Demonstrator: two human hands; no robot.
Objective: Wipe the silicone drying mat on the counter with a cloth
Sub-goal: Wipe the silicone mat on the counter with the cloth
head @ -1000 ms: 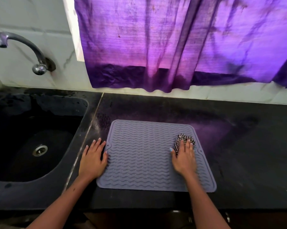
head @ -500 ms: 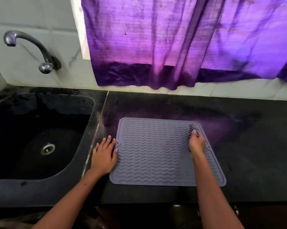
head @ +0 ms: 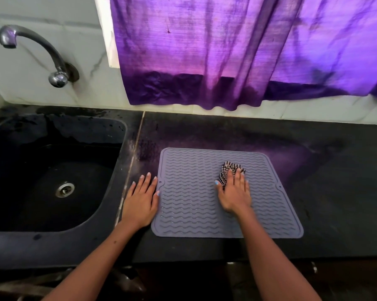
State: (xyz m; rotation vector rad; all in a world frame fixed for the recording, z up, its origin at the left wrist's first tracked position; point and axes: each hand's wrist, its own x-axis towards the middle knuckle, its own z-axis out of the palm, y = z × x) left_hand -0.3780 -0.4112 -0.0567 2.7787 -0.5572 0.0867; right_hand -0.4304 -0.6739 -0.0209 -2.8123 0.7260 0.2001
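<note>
Mid-wipe: right hand (head: 235, 194) flat, pressing cloth (head: 232, 166) on mat (head: 189, 205); left hand (head: 140, 200) flat, seemingly pinning its edge. Next I sweep across.

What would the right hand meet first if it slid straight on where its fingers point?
The checked cloth bunched under the right hand; beyond it, seemingly only the mat's far rim, then counter.

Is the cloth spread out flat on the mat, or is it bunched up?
Bunched up: the cloth is a crumpled wad under the right hand, on the mat.
</note>
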